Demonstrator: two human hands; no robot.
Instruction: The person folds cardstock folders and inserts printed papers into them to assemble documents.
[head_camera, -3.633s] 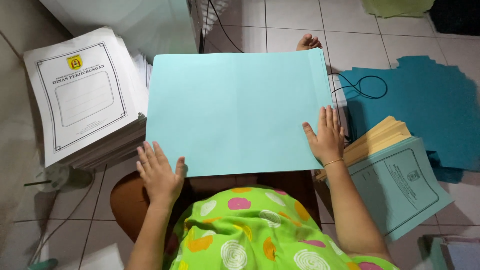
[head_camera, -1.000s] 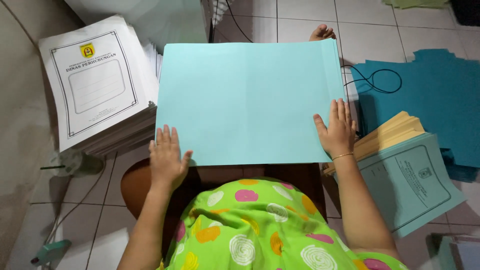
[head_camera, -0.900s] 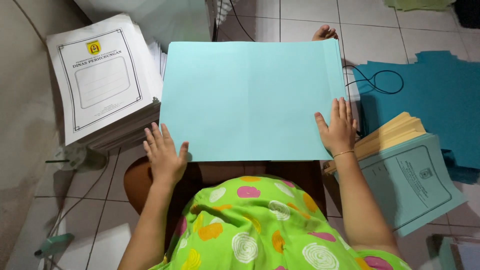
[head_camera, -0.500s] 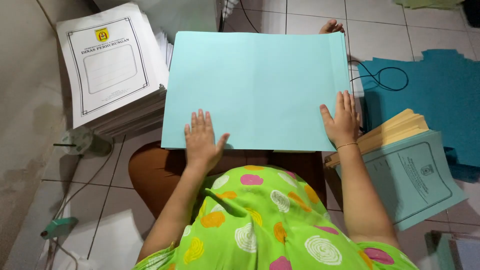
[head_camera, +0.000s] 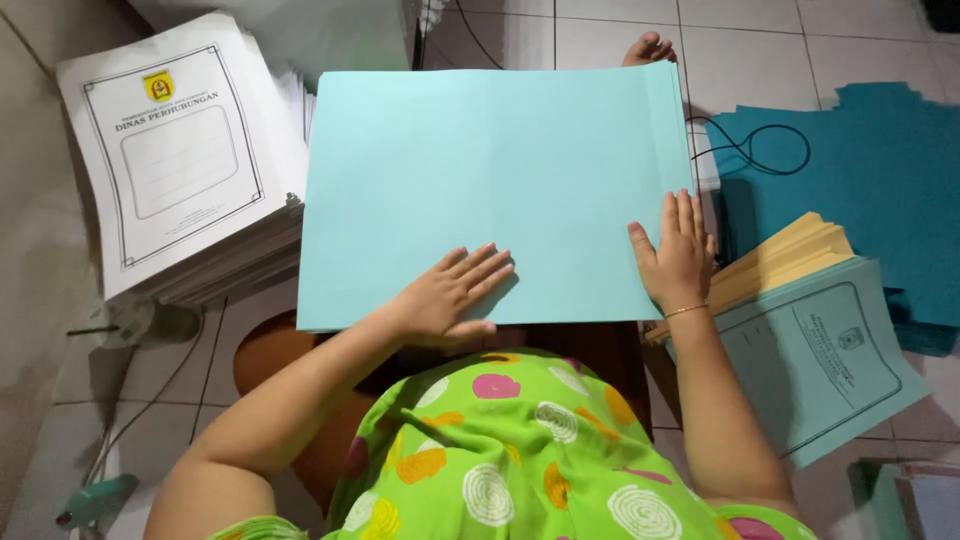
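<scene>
- Left hand moved right since earlier, now flat on sheet, near edge.
- Right hand flat on sheet's right edge; both open, gripping nothing.
- Sheet lies across lap; paper stack left.

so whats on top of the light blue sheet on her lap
Both hands lie flat on the light blue sheet: left hand near its lower middle, right hand at its right edge. What lies beneath is hidden.

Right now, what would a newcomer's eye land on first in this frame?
The big light-blue sheet filling the middle, with the left hand flat on its near edge and the right hand pressing its right edge. Next, the tall stack of white printed covers at upper left, and the dark teal sheets at right.
</scene>
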